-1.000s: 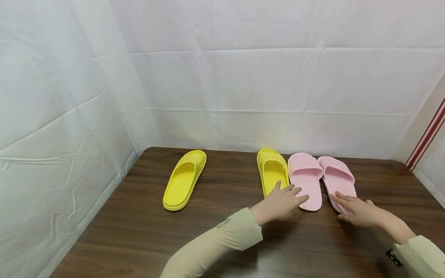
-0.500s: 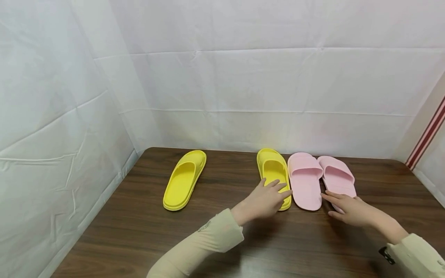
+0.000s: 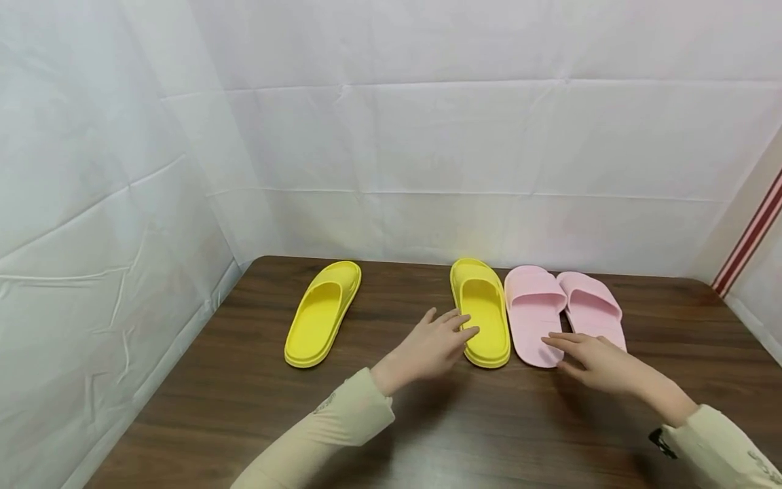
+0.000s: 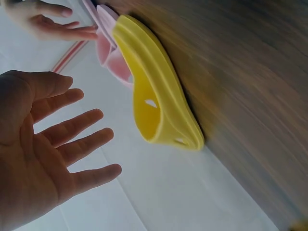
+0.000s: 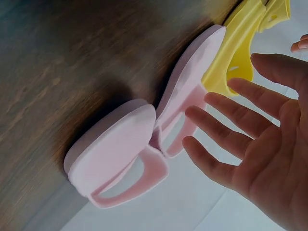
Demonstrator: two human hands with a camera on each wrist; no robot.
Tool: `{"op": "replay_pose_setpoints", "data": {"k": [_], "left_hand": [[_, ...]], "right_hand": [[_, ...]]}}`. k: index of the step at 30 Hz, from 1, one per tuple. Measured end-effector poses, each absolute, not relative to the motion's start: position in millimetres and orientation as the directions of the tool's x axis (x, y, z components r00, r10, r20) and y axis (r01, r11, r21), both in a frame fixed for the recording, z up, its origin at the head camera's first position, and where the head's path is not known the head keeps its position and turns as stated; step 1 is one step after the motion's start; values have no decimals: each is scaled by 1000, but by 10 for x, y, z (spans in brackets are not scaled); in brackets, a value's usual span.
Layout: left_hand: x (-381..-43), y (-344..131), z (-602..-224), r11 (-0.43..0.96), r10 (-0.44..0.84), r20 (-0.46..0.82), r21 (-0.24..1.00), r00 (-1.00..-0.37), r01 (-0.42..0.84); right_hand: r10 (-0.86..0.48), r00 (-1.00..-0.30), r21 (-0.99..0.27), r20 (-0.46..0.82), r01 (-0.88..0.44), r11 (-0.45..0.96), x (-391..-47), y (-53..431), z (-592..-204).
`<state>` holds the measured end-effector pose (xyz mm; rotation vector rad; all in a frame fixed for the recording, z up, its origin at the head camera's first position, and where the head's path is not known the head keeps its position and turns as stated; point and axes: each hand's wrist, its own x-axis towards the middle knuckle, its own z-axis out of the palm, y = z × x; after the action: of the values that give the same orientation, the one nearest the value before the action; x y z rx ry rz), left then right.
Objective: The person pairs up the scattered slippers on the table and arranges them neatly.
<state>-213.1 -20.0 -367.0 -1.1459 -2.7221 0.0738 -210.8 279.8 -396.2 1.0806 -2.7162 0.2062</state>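
Note:
My left hand (image 3: pixel 424 348) hovers, fingers spread and holding nothing, beside the heel of a yellow slipper (image 3: pixel 485 319). In the left wrist view a gap shows between those fingers and the yellow slipper (image 4: pixel 159 86). That slipper lies against a pink slipper (image 3: pixel 531 326), whose mate, a second pink slipper (image 3: pixel 589 305), lies angled at its right. Above the heels of the pink pair is my right hand (image 3: pixel 601 363), its fingers extended and holding nothing; it hides part of the rightmost heel. Farther left lies another yellow slipper (image 3: pixel 320 316), tilted with its toe to the right.
The slippers lie along the far part of a dark wooden table (image 3: pixel 232 421). White cloth (image 3: pixel 427 136) hangs behind it and on the left side. A red-striped strip (image 3: pixel 748 234) runs down at the right.
My left hand has moved left, off the pink slipper's side and past the near yellow slipper. My right hand has shifted left from the rightmost pink slipper. The slippers stay in place.

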Motion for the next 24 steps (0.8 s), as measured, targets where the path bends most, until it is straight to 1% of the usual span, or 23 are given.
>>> {"op": "replay_pose_setpoints", "data": {"k": [3, 6, 13, 20, 24], "left_hand": [[-2122, -321, -3691, 711, 700, 179, -86, -692, 698], [-2109, -456, -3716, 731, 677, 183, -57, -713, 680], [-2100, -766, -3729, 771, 630, 186, -33, -754, 636], [-2083, -1068, -3738, 793, 598, 218, -19, -772, 609], [-2058, -1218, -3762, 807, 581, 203, -16, -788, 591]], "right_hand": [[-678, -683, -26, 270, -710, 704, -2114, 2768, -3975], [-691, -667, -24, 278, -724, 689, -2106, 2738, -3981], [-715, -634, -13, 294, -751, 661, -2093, 2670, -3990], [-745, -576, 8, 336, -789, 614, -2113, 2562, -3994], [-759, -555, 23, 341, -802, 597, -2105, 2491, -3990]]}}
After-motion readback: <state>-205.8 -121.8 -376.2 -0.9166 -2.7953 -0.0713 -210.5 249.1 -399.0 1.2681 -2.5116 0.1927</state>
